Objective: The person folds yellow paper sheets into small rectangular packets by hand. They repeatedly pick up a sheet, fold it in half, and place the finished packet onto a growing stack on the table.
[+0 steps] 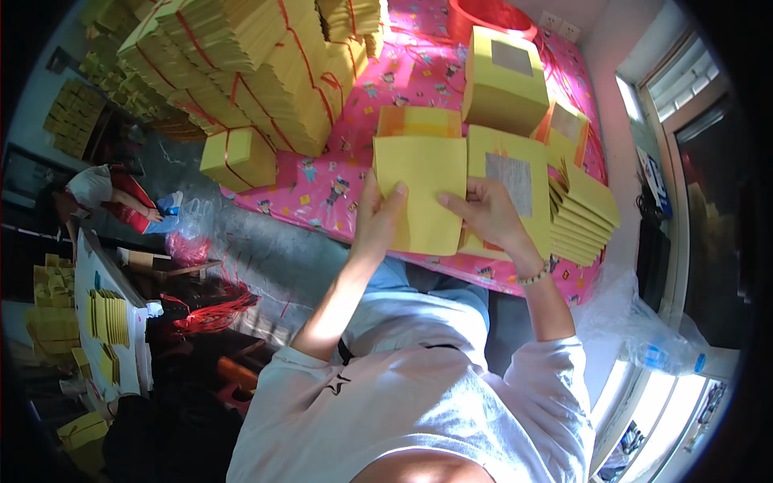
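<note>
A flat, rectangular yellow paper piece, like an envelope, is held upright between both my hands. My left hand grips its left edge with the thumb on the front. On the opposite edge, my right hand closes with its thumb pressed on the face and its fingers curled. Whether the piece is one sheet or several cannot be seen. Just behind it lies a yellow and orange stack. To the right, beside my right hand, is a yellow stack with a grey rectangle on top.
On the pink patterned table cover stand tall yellow paper bundles tied with red string. A taller yellow stack, fanned yellow pieces and a red basin are to the right. Another person sits far left. A plastic bottle lies right.
</note>
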### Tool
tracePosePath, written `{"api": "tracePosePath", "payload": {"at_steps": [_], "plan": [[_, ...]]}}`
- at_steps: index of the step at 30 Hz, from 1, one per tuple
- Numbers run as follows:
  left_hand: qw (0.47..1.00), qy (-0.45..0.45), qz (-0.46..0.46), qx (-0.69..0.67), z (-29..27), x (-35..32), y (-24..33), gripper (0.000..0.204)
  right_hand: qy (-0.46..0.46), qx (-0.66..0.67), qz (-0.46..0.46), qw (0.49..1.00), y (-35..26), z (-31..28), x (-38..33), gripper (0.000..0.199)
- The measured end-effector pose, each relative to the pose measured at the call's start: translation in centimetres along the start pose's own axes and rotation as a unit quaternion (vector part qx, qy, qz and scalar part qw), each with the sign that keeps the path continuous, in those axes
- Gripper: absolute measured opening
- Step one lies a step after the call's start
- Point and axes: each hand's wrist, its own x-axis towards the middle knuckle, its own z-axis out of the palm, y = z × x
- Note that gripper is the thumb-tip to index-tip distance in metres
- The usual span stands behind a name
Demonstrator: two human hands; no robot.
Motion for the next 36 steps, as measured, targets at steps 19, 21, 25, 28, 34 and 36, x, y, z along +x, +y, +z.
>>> {"api": "tracePosePath", "payload": {"at_steps": [19, 21, 25, 28, 34, 36], "plan": [[0.991, 0.114, 0.069, 0.001, -2.0, -0.8, 0.5, 0.036, -0.044, -0.09, 0.046, 0.994, -1.7, 1.7, 0.4, 0.023], [0.987, 0.141, 0.082, 0.013, -2.2, -0.8, 0.6, 0.036, -0.056, -0.056, 0.032, 0.996, -0.9, 1.7, 0.4, 0.021], [0.987, 0.138, 0.076, -0.033, -3.2, -0.9, 1.2, 0.036, -0.054, -0.02, 0.035, 0.998, -0.4, 2.4, 0.1, 0.018], [0.985, 0.151, 0.074, -0.039, -3.7, -1.2, 0.8, 0.036, -0.107, -0.048, 0.04, 0.992, -0.8, 1.9, 0.9, 0.019], [0.993, 0.1, 0.055, -0.011, -4.0, -3.1, 1.4, 0.036, -0.002, 0.042, -0.006, 0.999, -3.5, 3.2, 3.4, 0.02], [0.993, 0.1, 0.055, -0.011, -4.3, -3.7, 1.1, 0.036, -0.044, 0.024, -0.01, 0.999, -2.8, 3.4, 4.2, 0.02]]}}
